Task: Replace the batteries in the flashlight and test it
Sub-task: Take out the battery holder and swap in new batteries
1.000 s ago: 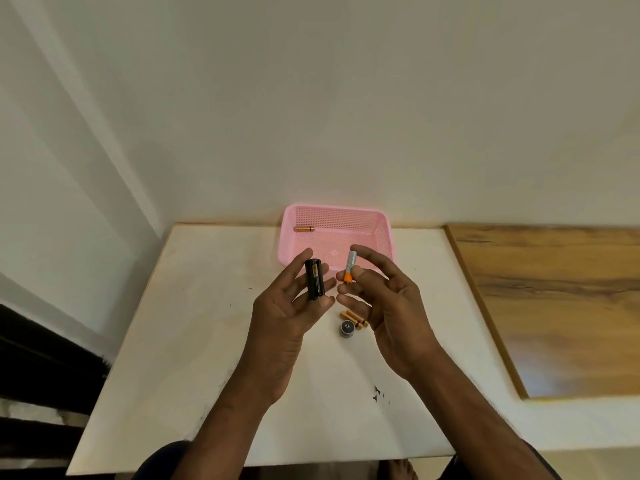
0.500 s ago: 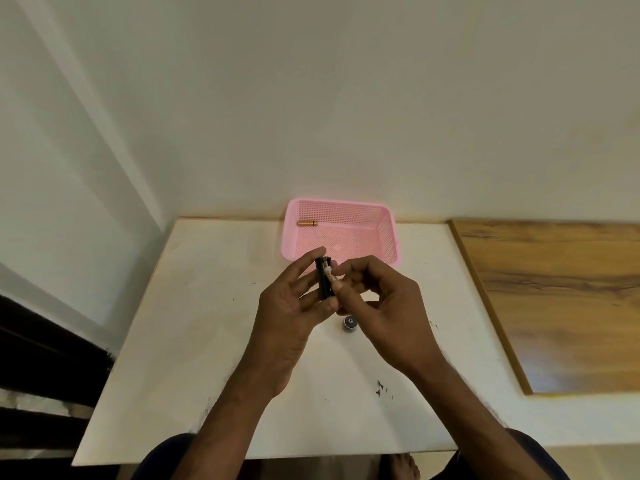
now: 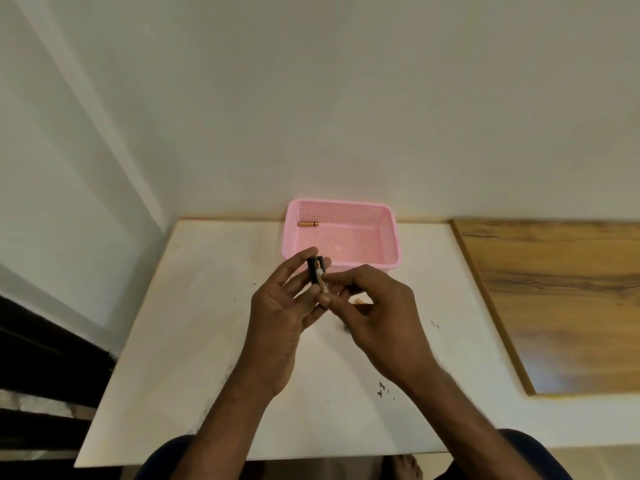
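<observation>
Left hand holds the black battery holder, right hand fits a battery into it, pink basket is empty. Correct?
No: the pink basket holds one copper-coloured battery in its far left corner, per the head view. Left hand does hold the black battery holder; right hand fits a battery into it.

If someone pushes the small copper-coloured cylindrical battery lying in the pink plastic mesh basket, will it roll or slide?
The copper-coloured battery lies on its side, so a sideways push would probably roll it. The pink mesh basket has its far wall close, so it likely stops soon. It looks rigid.
</observation>
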